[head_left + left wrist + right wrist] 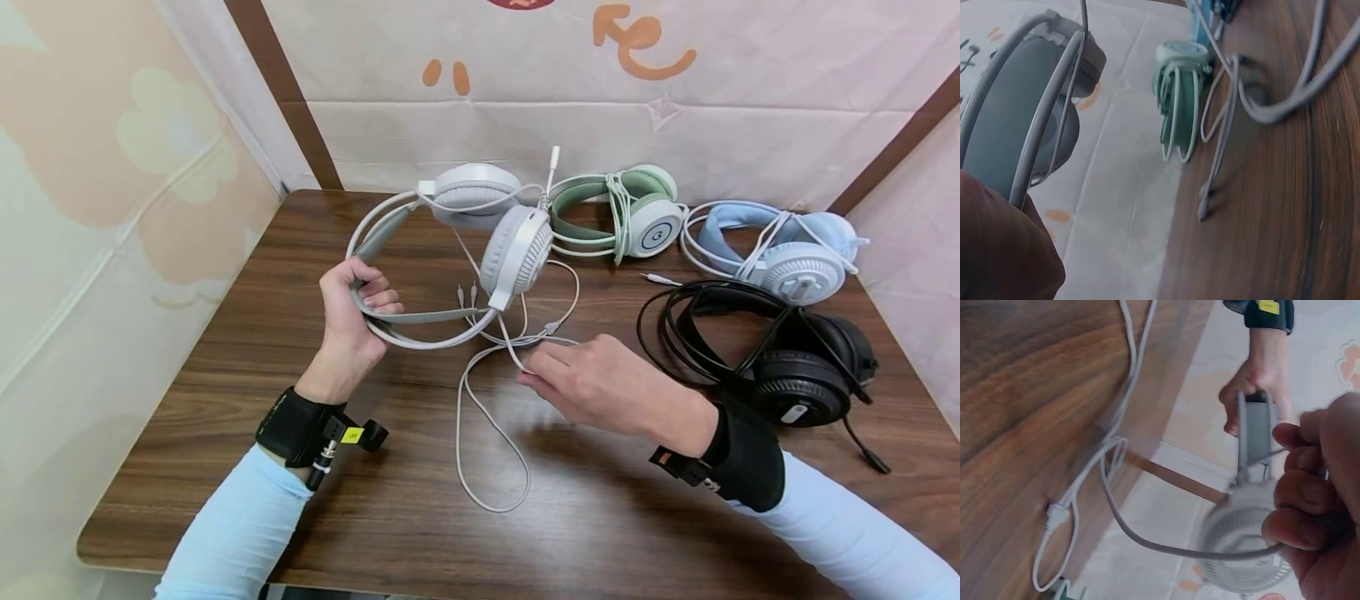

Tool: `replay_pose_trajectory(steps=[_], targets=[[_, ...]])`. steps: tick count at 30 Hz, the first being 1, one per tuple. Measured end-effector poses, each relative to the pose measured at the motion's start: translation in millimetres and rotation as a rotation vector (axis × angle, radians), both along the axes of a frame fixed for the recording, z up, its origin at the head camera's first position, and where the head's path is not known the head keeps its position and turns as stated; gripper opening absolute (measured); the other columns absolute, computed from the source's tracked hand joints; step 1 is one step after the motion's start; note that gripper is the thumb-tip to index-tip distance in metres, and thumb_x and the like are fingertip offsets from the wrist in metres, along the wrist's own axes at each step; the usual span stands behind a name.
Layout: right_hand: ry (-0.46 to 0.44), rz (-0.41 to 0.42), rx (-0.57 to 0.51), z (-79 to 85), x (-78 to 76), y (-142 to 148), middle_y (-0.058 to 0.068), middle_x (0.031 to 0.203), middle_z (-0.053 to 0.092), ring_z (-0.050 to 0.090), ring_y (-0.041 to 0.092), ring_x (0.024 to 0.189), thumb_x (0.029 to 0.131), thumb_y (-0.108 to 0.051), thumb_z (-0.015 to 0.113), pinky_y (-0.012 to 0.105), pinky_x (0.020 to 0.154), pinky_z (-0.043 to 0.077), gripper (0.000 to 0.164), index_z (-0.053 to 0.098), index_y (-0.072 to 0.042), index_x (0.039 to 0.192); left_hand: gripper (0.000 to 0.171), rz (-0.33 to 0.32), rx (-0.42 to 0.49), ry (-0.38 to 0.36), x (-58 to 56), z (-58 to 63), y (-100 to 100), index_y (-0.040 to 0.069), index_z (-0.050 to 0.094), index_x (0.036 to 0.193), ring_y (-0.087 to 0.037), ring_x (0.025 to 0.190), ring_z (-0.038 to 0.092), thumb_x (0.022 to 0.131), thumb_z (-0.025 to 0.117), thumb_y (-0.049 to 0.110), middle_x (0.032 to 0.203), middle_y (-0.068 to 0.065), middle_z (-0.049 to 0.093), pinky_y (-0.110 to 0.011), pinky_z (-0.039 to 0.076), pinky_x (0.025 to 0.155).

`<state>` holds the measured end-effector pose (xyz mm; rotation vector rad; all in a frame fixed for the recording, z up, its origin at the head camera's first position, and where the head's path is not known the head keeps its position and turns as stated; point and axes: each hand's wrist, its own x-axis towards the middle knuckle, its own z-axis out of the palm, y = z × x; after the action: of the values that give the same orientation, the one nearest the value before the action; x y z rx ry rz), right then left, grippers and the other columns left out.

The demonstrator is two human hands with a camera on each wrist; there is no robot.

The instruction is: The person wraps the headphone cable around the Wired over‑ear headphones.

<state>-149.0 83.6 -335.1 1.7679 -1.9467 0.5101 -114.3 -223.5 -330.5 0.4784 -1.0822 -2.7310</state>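
A white headset with grey ear cushions and a thin microphone boom is held above the table. My left hand grips its headband at the top of the arc. To the right of the ear cups, my right hand pinches the headset's white cable with curled fingers; in the right wrist view the cable runs out from under them. The rest of the cable lies looped on the table, with two plugs below the ear cups and a splitter along it.
Behind and to the right lie a green-and-white headset, a light blue headset and a black headset, their cables wound around them. The wooden table meets fabric walls at the back and sides.
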Motion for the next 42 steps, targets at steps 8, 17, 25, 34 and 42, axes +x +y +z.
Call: replay_pose_trajectory(steps=[8,17,25,34,42], targets=[[-0.172,-0.026,0.123,24.1,-0.5,12.7,-0.011,0.069,0.052,0.046,0.002,0.053,0.091,-0.015,0.070,0.023,0.048,0.041,0.012,0.060,-0.017,0.084,0.031,0.152,-0.295,0.058,1.4,2.2,5.8,0.017,0.033,0.060,-0.002,0.042,0.030,0.084,0.042,-0.001,0.053,0.008,0.028,-0.014,0.026,0.044],[-0.081,-0.056,0.097,46.5,-11.4,32.4,-0.009,0.073,0.057,0.051,0.004,0.053,0.087,-0.011,0.071,0.028,0.047,0.042,0.008,0.065,-0.016,0.089,0.030,0.411,-0.352,0.085,-0.4,5.0,-7.0,0.015,0.032,0.062,-0.005,0.043,0.023,0.083,0.046,-0.002,0.056,0.007,0.020,-0.017,0.023,0.044],[0.228,-0.028,0.017,60.3,-31.5,20.8,0.001,0.082,0.055,0.056,0.016,0.062,0.102,-0.006,0.048,0.034,0.050,0.046,0.015,0.064,-0.007,0.101,0.017,0.319,-0.571,0.109,4.0,-1.3,10.9,0.009,0.051,0.076,-0.004,0.039,0.034,0.084,0.052,-0.006,0.052,0.006,0.039,-0.015,0.030,0.038],[0.471,0.067,-0.038,66.5,-32.5,-4.1,0.000,0.074,0.049,0.051,0.016,0.057,0.103,-0.003,0.047,0.029,0.042,0.037,0.016,0.062,-0.008,0.102,0.018,0.122,-0.604,-0.009,6.1,-5.5,29.2,0.010,0.045,0.075,-0.005,0.045,0.033,0.085,0.056,0.000,0.054,0.006,0.040,-0.014,0.029,0.041],[0.654,0.164,-0.096,68.1,-7.5,-14.1,-0.003,0.073,0.051,0.043,0.010,0.050,0.100,-0.013,0.055,0.022,0.045,0.035,0.014,0.068,-0.007,0.100,0.024,0.095,-0.520,-0.059,2.7,-6.3,18.5,0.013,0.042,0.072,-0.004,0.047,0.032,0.089,0.057,0.003,0.056,0.009,0.031,-0.015,0.030,0.044]])
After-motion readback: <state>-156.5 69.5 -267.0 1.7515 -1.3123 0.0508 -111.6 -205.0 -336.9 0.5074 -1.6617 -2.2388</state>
